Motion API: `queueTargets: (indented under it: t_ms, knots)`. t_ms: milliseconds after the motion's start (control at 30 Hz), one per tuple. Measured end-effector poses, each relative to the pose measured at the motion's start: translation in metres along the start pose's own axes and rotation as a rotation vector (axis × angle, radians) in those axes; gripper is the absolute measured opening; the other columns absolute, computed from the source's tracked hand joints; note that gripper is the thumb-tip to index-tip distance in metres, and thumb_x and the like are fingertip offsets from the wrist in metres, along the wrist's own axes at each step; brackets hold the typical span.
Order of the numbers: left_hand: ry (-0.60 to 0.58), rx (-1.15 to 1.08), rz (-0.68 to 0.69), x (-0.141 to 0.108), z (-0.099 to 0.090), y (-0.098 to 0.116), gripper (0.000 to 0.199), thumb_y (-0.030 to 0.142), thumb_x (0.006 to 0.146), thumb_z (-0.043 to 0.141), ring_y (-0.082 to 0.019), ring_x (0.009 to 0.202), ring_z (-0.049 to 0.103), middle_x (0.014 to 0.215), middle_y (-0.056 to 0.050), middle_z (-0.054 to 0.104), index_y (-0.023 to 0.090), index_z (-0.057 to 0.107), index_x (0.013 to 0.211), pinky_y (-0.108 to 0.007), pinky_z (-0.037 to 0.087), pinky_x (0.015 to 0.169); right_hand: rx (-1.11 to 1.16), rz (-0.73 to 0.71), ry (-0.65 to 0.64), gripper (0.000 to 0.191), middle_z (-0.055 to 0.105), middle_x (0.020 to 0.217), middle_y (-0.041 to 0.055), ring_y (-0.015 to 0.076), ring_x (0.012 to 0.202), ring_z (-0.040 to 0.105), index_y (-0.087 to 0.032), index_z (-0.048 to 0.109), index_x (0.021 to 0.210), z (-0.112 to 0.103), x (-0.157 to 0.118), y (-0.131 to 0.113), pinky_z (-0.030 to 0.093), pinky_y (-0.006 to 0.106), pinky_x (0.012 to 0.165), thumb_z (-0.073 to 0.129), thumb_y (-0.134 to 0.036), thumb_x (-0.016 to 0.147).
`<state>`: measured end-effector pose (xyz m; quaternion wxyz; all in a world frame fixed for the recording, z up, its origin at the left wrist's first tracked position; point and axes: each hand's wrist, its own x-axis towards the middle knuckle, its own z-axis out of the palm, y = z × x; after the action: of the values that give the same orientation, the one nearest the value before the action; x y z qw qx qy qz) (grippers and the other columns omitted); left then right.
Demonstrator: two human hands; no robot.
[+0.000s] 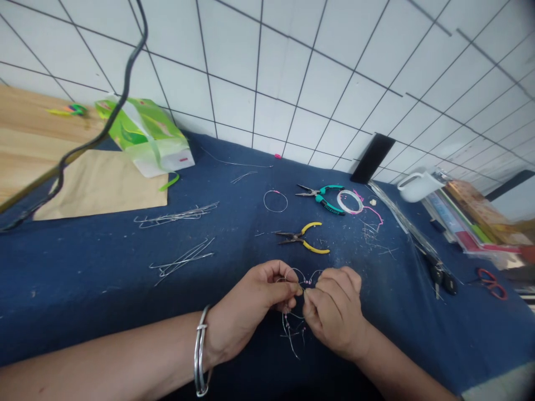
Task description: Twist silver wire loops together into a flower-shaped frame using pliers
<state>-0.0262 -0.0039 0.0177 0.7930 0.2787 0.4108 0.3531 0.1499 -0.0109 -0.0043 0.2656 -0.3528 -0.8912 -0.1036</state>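
"Grip first: what do the hands have?"

"Left hand and right hand are both clamped on the beaded wirework, thumbs pressed against fingers, fingertips nearly meeting. It is held toward the near edge of the table; whether it overhangs that edge I can't tell."

"How far along does it look?"

"Partway, I'd judge. Two bundles of bent wire, an upper bundle and a lower bundle, lie unheld toward the table's left edge. The wirework has curved loops formed, but loose tails stick out below the hands, so it reads as unfinished. Farther off, a wire ring looks joined all round. Small pinkish beads are already on the wirework."

"And room to move?"

"A tiled wall bounds the table's far edge. Brown paper and a green packet crowd the far left corner; stacked books and red-handled scissors sit toward the right edge. I'd say the easiest stretch is the cloth between the left hand and the lower bundle."

"Anything close?"

"Yellow-handled pliers lie just beyond the hands, jaws parted, pointing left. Teal-handled pliers are nearer the far edge. Smallest are thin wire offcuts, scattered toward the right edge."
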Motion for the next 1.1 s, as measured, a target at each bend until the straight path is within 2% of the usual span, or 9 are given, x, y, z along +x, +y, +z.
queueTargets:
  t_ms: [300, 433, 533, 700, 767, 867, 967, 1033, 1100]
  knots:
    - [-0.061, -0.252, -0.067, -0.001, -0.002, -0.009, 0.009, 0.011, 0.073, 0.054, -0.008, 0.055, 0.05, 0.07, 0.0, 0.058, 0.014, 0.051, 0.08, -0.023, 0.039, 0.056, -0.043, -0.129, -0.016, 0.01, 0.052, 0.074, 0.0025, 0.0213, 0.084, 0.05, -0.015, 0.054, 0.083, -0.001, -0.006, 0.005, 0.037, 0.041, 0.077, 0.052, -0.013, 0.073]
    - [-0.073, -0.29, -0.069, 0.0, -0.002, -0.01, 0.008, 0.012, 0.074, 0.054, -0.008, 0.054, 0.05, 0.068, 0.0, 0.057, 0.014, 0.051, 0.081, -0.023, 0.04, 0.056, -0.035, -0.123, -0.03, 0.007, 0.053, 0.073, 0.0016, 0.0204, 0.084, 0.05, -0.016, 0.054, 0.081, -0.001, -0.003, 0.004, 0.036, 0.04, 0.078, 0.05, -0.014, 0.075]
    - [-0.075, -0.206, -0.05, 0.0, -0.001, -0.007, 0.009, 0.013, 0.073, 0.056, -0.008, 0.055, 0.05, 0.067, 0.001, 0.057, 0.015, 0.05, 0.08, -0.022, 0.04, 0.057, 0.016, -0.021, -0.019, 0.005, 0.053, 0.069, -0.0002, 0.018, 0.081, 0.051, -0.017, 0.052, 0.072, -0.003, 0.003, 0.003, 0.035, 0.039, 0.08, 0.051, -0.013, 0.075]
    - [-0.074, 0.149, -0.005, 0.003, -0.003, -0.003, 0.017, 0.019, 0.072, 0.06, -0.012, 0.062, 0.055, 0.069, 0.001, 0.057, 0.016, 0.048, 0.085, -0.024, 0.043, 0.058, 0.034, 0.047, 0.031, 0.005, 0.055, 0.067, -0.001, 0.0174, 0.079, 0.051, -0.018, 0.055, 0.072, -0.009, 0.013, 0.005, 0.033, 0.04, 0.081, 0.056, -0.013, 0.073]
    - [0.0, 0.365, 0.1, 0.005, -0.005, -0.002, 0.022, 0.02, 0.071, 0.061, -0.014, 0.066, 0.056, 0.076, -0.001, 0.059, 0.017, 0.047, 0.088, -0.026, 0.045, 0.058, 0.049, 0.076, 0.02, 0.005, 0.055, 0.068, -0.0008, 0.0176, 0.079, 0.051, -0.018, 0.055, 0.072, -0.012, 0.014, 0.006, 0.033, 0.04, 0.08, 0.055, -0.014, 0.074]
    - [0.158, 0.811, 0.454, 0.005, -0.009, 0.001, 0.029, 0.016, 0.071, 0.062, -0.017, 0.08, 0.056, 0.093, -0.004, 0.058, 0.02, 0.05, 0.096, -0.032, 0.046, 0.07, 0.083, 0.108, -0.011, 0.005, 0.055, 0.069, -0.0004, 0.0179, 0.08, 0.051, -0.018, 0.056, 0.072, -0.012, 0.014, 0.006, 0.033, 0.04, 0.079, 0.054, -0.014, 0.075]
    - [0.068, 1.234, 0.825, 0.003, -0.013, 0.006, 0.021, 0.012, 0.078, 0.054, -0.02, 0.09, 0.053, 0.099, -0.005, 0.057, 0.021, 0.057, 0.097, -0.036, 0.043, 0.078, 0.102, 0.115, -0.033, 0.005, 0.056, 0.07, -0.0002, 0.0181, 0.08, 0.051, -0.018, 0.056, 0.073, -0.011, 0.014, 0.005, 0.033, 0.04, 0.08, 0.053, -0.015, 0.076]
    - [-0.025, 1.414, 0.949, 0.002, -0.015, 0.009, 0.019, 0.011, 0.083, 0.047, -0.02, 0.086, 0.053, 0.094, -0.005, 0.059, 0.02, 0.059, 0.095, -0.036, 0.043, 0.076, 0.108, 0.123, -0.038, 0.005, 0.056, 0.07, -0.0003, 0.0178, 0.08, 0.051, -0.017, 0.055, 0.072, -0.01, 0.014, 0.004, 0.033, 0.04, 0.08, 0.053, -0.015, 0.076]
    - [-0.099, 1.536, 0.998, 0.001, -0.016, 0.01, 0.021, 0.01, 0.086, 0.042, -0.019, 0.082, 0.054, 0.09, -0.005, 0.06, 0.018, 0.059, 0.095, -0.036, 0.043, 0.073, 0.112, 0.127, -0.046, 0.006, 0.055, 0.069, -0.0001, 0.0175, 0.08, 0.05, -0.017, 0.055, 0.07, -0.009, 0.015, 0.004, 0.032, 0.04, 0.08, 0.053, -0.015, 0.076]
